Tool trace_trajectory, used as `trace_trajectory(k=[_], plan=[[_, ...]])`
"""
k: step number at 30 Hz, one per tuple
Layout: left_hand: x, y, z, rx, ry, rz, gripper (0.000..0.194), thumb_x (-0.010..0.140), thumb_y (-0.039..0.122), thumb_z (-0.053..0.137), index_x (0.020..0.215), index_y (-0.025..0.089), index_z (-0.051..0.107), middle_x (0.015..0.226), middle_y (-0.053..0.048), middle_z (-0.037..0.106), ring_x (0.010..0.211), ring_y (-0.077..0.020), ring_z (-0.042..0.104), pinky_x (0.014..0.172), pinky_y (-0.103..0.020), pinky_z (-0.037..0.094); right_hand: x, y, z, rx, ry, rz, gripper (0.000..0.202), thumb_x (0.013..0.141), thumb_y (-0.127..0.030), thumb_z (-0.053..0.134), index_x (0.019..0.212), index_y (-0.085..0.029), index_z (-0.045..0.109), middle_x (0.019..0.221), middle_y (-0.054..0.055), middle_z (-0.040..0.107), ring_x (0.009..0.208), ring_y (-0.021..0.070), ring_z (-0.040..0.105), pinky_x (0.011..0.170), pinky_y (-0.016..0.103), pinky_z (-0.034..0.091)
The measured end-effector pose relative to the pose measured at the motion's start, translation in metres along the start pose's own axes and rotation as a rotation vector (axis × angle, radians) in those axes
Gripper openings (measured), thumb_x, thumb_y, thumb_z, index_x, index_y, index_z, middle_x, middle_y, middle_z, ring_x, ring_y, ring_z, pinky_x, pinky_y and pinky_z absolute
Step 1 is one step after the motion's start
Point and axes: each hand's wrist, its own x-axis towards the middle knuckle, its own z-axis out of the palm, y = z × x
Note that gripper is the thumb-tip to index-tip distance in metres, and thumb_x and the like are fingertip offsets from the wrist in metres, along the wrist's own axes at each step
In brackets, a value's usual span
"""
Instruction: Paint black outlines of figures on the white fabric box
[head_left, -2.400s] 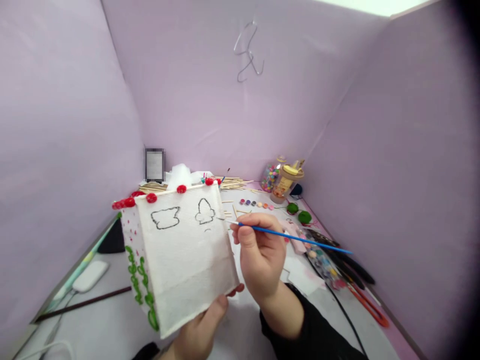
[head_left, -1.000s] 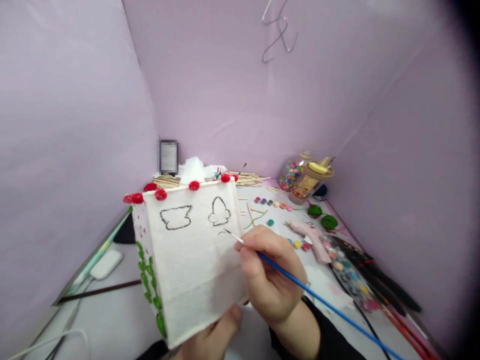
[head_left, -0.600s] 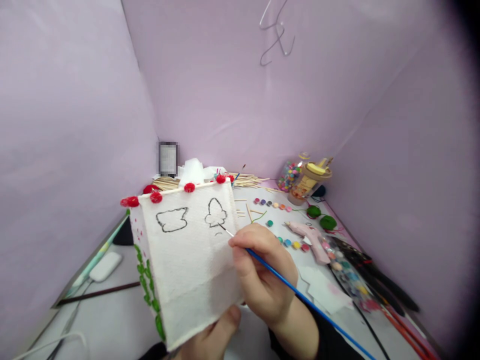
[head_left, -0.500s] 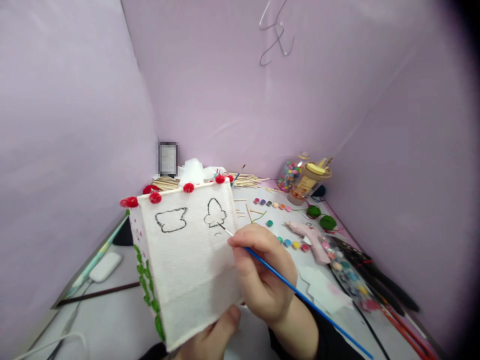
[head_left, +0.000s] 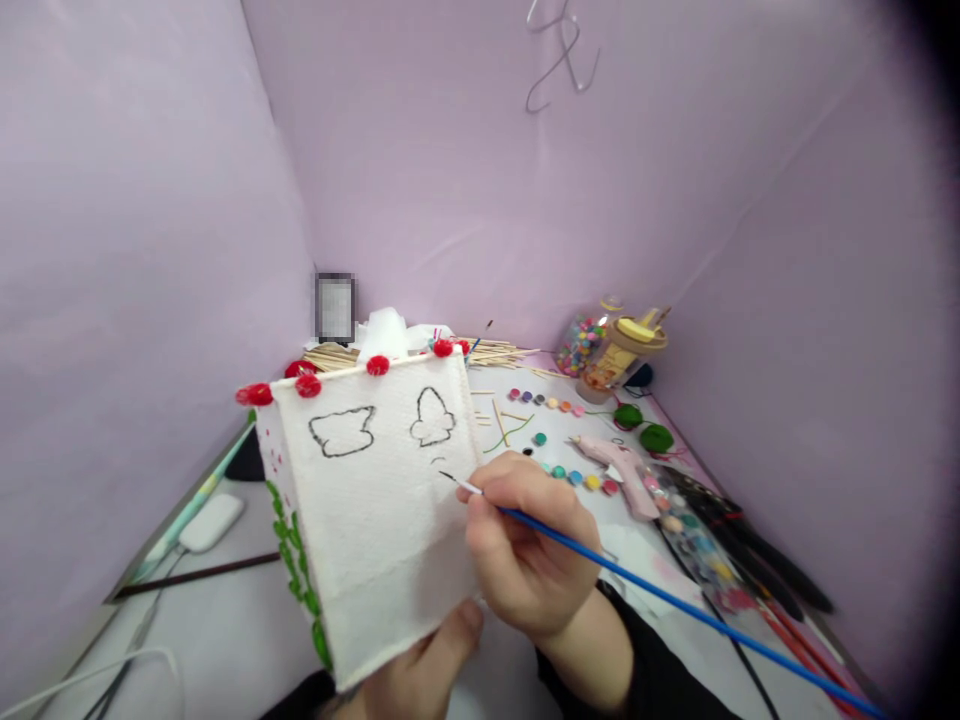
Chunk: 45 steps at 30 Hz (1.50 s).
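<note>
My left hand [head_left: 431, 660] grips the lower edge of a white fabric-covered box [head_left: 375, 540], thumb on its front face; the other fingers are hidden behind it. Two black butterfly-like outlines [head_left: 342, 432] and a small curved stroke are drawn on that face. Red tufts [head_left: 377, 366] line the top edge, and green leaf shapes [head_left: 296, 570] run down the left side. Pinched in my right hand [head_left: 536, 545] is a thin blue paintbrush [head_left: 660, 590]. Its dark tip points at the face just below the curved stroke; whether it touches I cannot tell.
Small paint pots [head_left: 575, 478], a pink glue gun [head_left: 619, 465] and green yarn balls [head_left: 656, 438] lie to the right. Behind them stand a jar of coloured pompoms [head_left: 579, 345] and a cup [head_left: 619, 360]. Wooden sticks [head_left: 499, 353] lie at the back, a white case [head_left: 212, 522] at left.
The brush tip has moved down from the right outline to below the curved stroke. My right hand has lowered the brush's back end to the right. The box is still held in my left hand.
</note>
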Motion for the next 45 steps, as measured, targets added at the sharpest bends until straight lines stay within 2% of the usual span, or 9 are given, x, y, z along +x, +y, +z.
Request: trace_trajectory(k=[3,8,11,18,24,30,35,45], plan=[[0.0016,0.0042,0.0009,0.032,-0.073,0.014,0.056,0.104,0.056,0.063,0.155,0.032,0.062,0.156,-0.003,0.069,0.159,-0.0283,0.046,0.135,-0.044,0.032,-0.0006,0.0008,-0.0001,-0.034,-0.031,-0.024,0.03,0.082,0.0,0.061,0.098,-0.025,0.06,0.073,-0.001,0.07,0.059,0.015,0.067,0.058,0.03,0.06],[0.0023,-0.0001,0.0025,0.048,-0.052,0.018,0.058,0.105,0.065,0.053,0.151,0.031,0.066,0.154,-0.005,0.071,0.158,-0.0301,0.047,0.135,-0.047,0.032,-0.0018,0.002,-0.0013,-0.056,-0.045,-0.032,0.03,0.083,0.0,0.061,0.099,-0.026,0.06,0.074,0.0,0.072,0.06,0.0153,0.069,0.058,0.03,0.061],[0.0021,0.0008,0.0023,0.051,-0.068,0.009,0.06,0.104,0.066,0.054,0.152,0.032,0.064,0.155,-0.006,0.07,0.159,-0.0307,0.046,0.135,-0.049,0.031,-0.0016,0.0019,-0.0012,-0.065,-0.042,-0.032,0.03,0.083,0.0,0.061,0.099,-0.026,0.061,0.075,0.0,0.073,0.061,0.0159,0.071,0.059,0.031,0.062],[0.0018,0.0084,0.0015,0.074,-0.074,-0.048,0.072,0.099,0.078,0.05,0.152,0.031,0.065,0.157,-0.008,0.068,0.161,-0.0342,0.043,0.137,-0.054,0.021,-0.0009,0.0024,0.0,-0.092,-0.047,-0.048,0.029,0.083,-0.001,0.061,0.098,-0.025,0.061,0.074,0.0,0.073,0.062,0.0164,0.072,0.06,0.031,0.062],[0.0023,0.0038,0.0029,0.069,-0.085,-0.03,0.062,0.102,0.069,0.053,0.152,0.033,0.065,0.154,-0.005,0.071,0.16,-0.0327,0.045,0.137,-0.053,0.024,-0.0024,0.003,-0.0002,-0.099,-0.042,-0.043,0.029,0.084,0.0,0.061,0.098,-0.025,0.06,0.074,0.0,0.072,0.062,0.016,0.071,0.059,0.03,0.062],[0.0025,0.0073,0.0026,0.028,-0.072,0.025,0.057,0.104,0.056,0.06,0.154,0.031,0.062,0.155,-0.004,0.07,0.16,-0.0301,0.045,0.134,-0.045,0.034,-0.0022,0.0032,-0.0005,-0.105,-0.045,-0.042,0.028,0.084,0.0,0.061,0.097,-0.025,0.06,0.074,-0.001,0.072,0.063,0.0156,0.071,0.061,0.029,0.062],[0.0018,0.0013,0.0023,0.02,-0.078,0.075,0.055,0.107,0.049,0.061,0.158,0.031,0.058,0.158,-0.004,0.067,0.161,-0.0284,0.042,0.135,-0.045,0.034,-0.0028,0.0027,-0.0002,-0.117,-0.047,-0.046,0.026,0.085,-0.001,0.06,0.096,-0.024,0.06,0.074,0.0,0.071,0.062,0.015,0.069,0.06,0.029,0.061],[0.0041,0.0007,0.0012,0.128,-0.055,0.16,0.055,0.107,0.049,0.059,0.159,0.032,0.056,0.163,-0.003,0.062,0.162,-0.0268,0.04,0.133,-0.044,0.036,-0.0036,0.0031,0.0019,-0.101,-0.019,-0.047,0.027,0.084,0.0,0.06,0.097,-0.024,0.06,0.075,0.0,0.072,0.062,0.0156,0.07,0.061,0.03,0.061]])
